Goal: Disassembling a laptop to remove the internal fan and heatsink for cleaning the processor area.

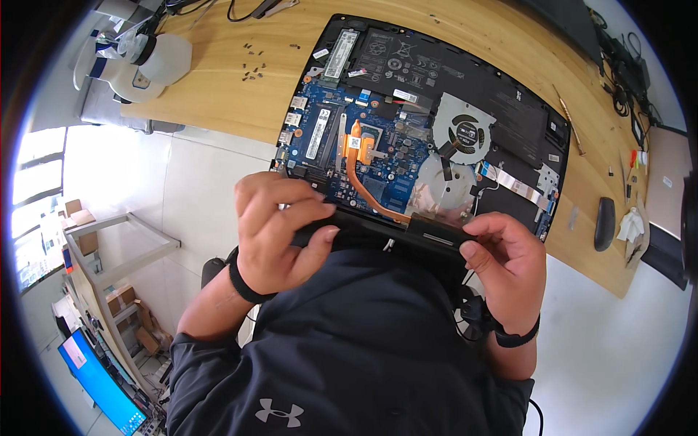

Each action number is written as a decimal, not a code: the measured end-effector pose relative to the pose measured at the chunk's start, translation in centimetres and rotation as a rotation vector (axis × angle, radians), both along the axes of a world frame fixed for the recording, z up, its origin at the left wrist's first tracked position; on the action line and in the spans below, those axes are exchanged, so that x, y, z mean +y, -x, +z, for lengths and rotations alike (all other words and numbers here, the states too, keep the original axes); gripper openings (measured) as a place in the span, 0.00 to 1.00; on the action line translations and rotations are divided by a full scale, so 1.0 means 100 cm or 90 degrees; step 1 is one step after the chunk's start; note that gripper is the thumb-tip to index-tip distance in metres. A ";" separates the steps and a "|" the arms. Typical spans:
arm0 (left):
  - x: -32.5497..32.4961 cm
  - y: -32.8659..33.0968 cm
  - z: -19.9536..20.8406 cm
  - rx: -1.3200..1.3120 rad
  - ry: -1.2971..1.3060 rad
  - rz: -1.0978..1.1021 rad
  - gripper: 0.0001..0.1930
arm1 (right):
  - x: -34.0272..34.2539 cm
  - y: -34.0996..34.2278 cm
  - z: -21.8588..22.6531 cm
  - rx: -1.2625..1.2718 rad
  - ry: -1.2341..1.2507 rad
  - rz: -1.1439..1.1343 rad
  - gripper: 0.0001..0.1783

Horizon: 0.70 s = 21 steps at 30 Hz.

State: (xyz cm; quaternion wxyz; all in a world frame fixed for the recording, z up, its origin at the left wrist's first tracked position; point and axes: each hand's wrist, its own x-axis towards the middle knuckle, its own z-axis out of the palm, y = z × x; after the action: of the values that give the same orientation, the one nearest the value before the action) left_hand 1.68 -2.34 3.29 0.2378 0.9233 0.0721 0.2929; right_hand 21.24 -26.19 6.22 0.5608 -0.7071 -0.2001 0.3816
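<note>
Gently hold the laptop, upper middle of the frame, by its bottom edge: pinched by the right hand, touched by the left hand (cannot tell if gripped), off the blue board.

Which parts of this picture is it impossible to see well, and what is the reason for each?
All in the head view:
- Near left corner of the laptop: hidden by the left hand.
- Dark bits on the table: too small to tell their exact kind.
- Black panel, top right: cut off by the upper edge.
- Screen icons, lower left: too small to make out.
</note>
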 end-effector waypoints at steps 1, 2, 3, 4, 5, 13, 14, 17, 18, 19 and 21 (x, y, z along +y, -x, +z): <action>0.002 0.001 0.001 -0.019 0.015 0.009 0.17 | -0.001 0.000 -0.001 0.000 -0.001 0.000 0.08; 0.002 0.001 -0.001 -0.020 0.014 0.009 0.17 | -0.003 0.001 -0.001 -0.011 -0.034 -0.008 0.08; 0.001 0.003 -0.004 -0.036 0.118 0.021 0.18 | -0.004 0.002 -0.001 -0.021 -0.069 -0.014 0.09; 0.000 0.005 -0.006 -0.054 0.222 0.032 0.20 | -0.003 0.003 -0.001 -0.020 -0.072 -0.011 0.09; -0.003 0.008 -0.005 -0.040 0.355 0.017 0.21 | -0.001 0.004 0.000 -0.083 -0.098 0.001 0.09; -0.008 0.013 0.008 0.015 0.523 -0.014 0.21 | 0.002 0.012 0.003 -0.488 -0.129 0.085 0.13; -0.009 0.013 0.009 0.013 0.520 -0.014 0.21 | 0.003 0.012 0.002 -0.490 -0.132 0.085 0.13; -0.013 0.012 0.013 0.004 0.554 0.039 0.22 | 0.006 0.014 -0.002 -0.620 -0.175 0.107 0.15; -0.012 0.012 0.014 0.001 0.548 0.043 0.22 | 0.006 0.015 -0.002 -0.621 -0.183 0.109 0.15; -0.011 0.013 0.014 0.015 0.502 0.047 0.23 | 0.005 0.015 -0.003 -0.632 -0.185 0.119 0.16; -0.012 0.015 0.014 0.021 0.465 0.043 0.26 | 0.003 0.017 -0.004 -0.649 -0.190 0.128 0.16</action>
State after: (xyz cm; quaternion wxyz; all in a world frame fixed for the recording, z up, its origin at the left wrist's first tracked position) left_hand 0.23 -3.50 4.69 0.5407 0.7792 0.2063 0.2408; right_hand 19.49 -25.88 5.80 0.4476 -0.6925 -0.5656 0.0095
